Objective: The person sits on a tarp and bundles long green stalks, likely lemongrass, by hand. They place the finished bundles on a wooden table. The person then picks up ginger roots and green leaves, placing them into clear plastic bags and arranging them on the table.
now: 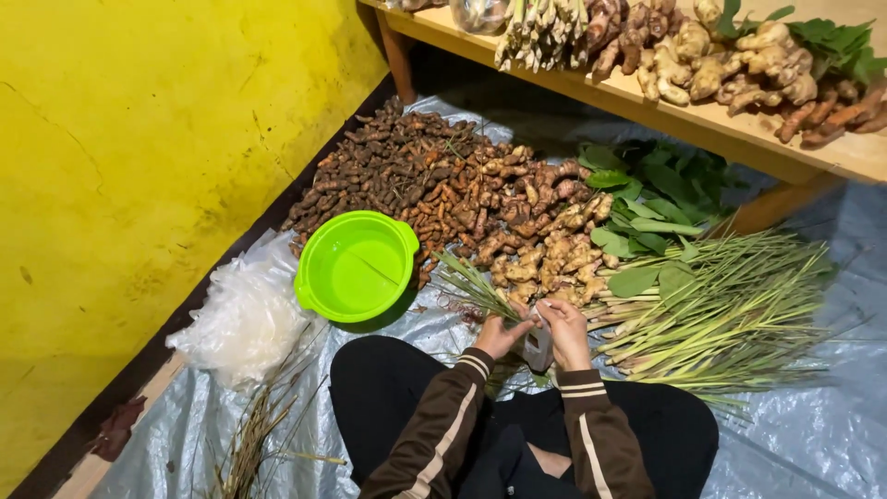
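Observation:
My left hand [500, 334] and my right hand [565, 331] meet in front of my lap and together hold a small clear plastic bag [536, 348] with pale pieces inside. Both sleeves are brown with cream stripes. Just beyond the hands lie a heap of ginger roots [545, 261] and a bundle of lemongrass stalks [721, 314]. I sit cross-legged in black trousers on a grey plastic sheet [804, 434].
A bright green bowl [356, 266] stands left of the hands. A pile of clear bags [245, 319], dark small roots [388, 171], green leaves [647, 208], a wooden shelf [702, 125] with ginger and stalks, and a yellow wall [139, 166] surround me.

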